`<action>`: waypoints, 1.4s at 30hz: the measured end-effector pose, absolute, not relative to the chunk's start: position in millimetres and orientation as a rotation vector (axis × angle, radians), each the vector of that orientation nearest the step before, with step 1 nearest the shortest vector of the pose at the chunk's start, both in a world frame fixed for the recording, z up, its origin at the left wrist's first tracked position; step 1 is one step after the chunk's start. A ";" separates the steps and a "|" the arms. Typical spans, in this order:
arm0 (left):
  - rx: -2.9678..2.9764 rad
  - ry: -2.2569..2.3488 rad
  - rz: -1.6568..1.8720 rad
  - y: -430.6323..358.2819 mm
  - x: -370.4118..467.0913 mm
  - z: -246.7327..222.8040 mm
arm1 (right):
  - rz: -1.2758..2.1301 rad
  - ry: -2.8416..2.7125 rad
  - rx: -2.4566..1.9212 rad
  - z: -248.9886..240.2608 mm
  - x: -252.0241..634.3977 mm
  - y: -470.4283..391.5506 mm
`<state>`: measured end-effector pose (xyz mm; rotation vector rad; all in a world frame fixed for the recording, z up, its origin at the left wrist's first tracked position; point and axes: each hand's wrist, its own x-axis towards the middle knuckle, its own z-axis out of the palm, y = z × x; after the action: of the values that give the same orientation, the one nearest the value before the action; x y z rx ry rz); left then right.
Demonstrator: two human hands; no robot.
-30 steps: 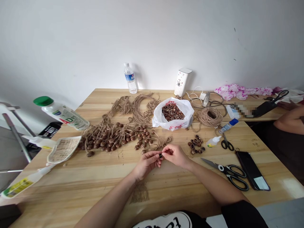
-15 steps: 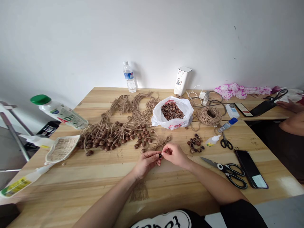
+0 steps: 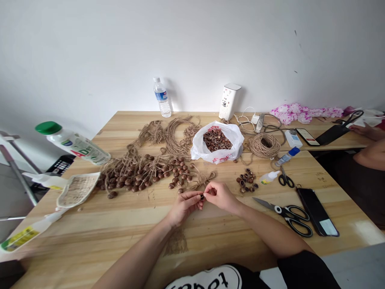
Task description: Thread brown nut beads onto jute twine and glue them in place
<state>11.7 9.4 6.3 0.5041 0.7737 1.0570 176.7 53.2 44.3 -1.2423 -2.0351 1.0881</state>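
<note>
My left hand (image 3: 184, 206) is closed on a small dark nut shell half (image 3: 201, 196) at the front middle of the table. The fingers of my right hand (image 3: 221, 197) pinch together at the shell's edge; whatever lies between them is too small to make out. Just beyond my hands lies a looped twine piece (image 3: 207, 179). Several open shell halves (image 3: 247, 180) sit to the right of it. On the left spreads a heap of brown nuts on twine (image 3: 135, 176). More shell halves (image 3: 217, 139) fill a white plastic bag (image 3: 197, 148).
Large scissors (image 3: 279, 210), a black phone (image 3: 315, 210), small scissors (image 3: 285, 180) and a glue bottle (image 3: 269, 177) lie right. Behind are a twine coil (image 3: 264, 146), water bottle (image 3: 162, 98) and white box (image 3: 229, 101). A co-worker's arm (image 3: 371, 154) shows at far right.
The view has shifted very slightly. Both hands stay together at the shell half, with only a tiny movement of the fingers.
</note>
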 end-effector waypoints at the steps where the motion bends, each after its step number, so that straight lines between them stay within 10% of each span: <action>1: 0.504 0.774 1.057 9.4 11.7 6.5 | 1.084 -2.036 -1.238 44.1 176.5 53.0; 19: 0.468 0.679 1.034 11.6 8.1 4.5 | 1.433 -1.887 -1.208 45.4 179.5 55.9; 32: 0.448 0.669 1.017 11.2 5.1 2.5 | 0.688 -1.577 -1.276 120.7 270.2 76.8; 42: 0.429 0.680 0.981 11.6 3.2 3.3 | 0.361 -2.207 -1.548 54.7 317.5 71.0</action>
<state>3.2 11.6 3.3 0.4286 0.6796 0.9811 317.5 71.0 54.7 -1.5477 -2.2071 0.3605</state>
